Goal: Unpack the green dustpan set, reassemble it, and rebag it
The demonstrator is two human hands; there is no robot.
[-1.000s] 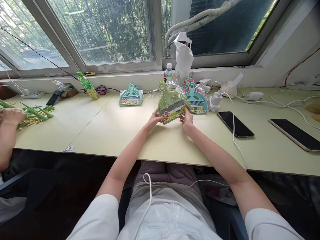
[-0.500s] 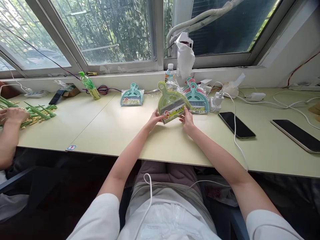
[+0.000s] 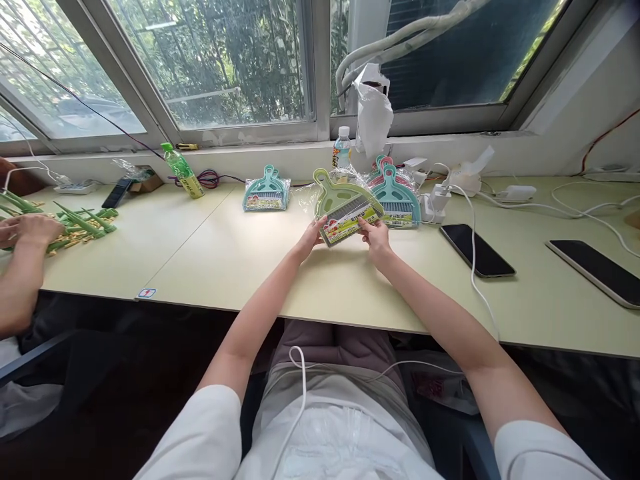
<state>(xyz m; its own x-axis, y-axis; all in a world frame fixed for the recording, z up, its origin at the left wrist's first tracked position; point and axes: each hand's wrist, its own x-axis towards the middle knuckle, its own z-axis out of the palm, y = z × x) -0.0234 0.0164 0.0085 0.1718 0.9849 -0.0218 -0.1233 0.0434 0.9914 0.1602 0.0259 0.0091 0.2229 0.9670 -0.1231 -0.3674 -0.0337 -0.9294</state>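
Between my two hands is a green dustpan-and-brush set [image 3: 340, 197] in clear wrapping, tilted above the table with its handle up and to the left. My left hand [image 3: 311, 239] grips the lower left corner. My right hand [image 3: 376, 239] pinches the lower right edge, its fingertips over the printed label. Just behind on the right, a wrapped teal dustpan set [image 3: 395, 200] lies in a pile, with a pink one partly hidden under it. Another teal dustpan set [image 3: 267, 192] rests alone to the left.
Phones [image 3: 477, 251] and white cables [image 3: 474, 267] lie on the right. Along the window side stand a green-capped bottle [image 3: 183, 172], a clear bottle [image 3: 342, 150] and a charger [image 3: 436, 203]. At far left, another person's hand [image 3: 40, 230] is over green stalks [image 3: 90, 223].
The green dustpan set has tilted slightly in my hands. My right fingertips have moved further onto its label. The whole view has shifted a little.
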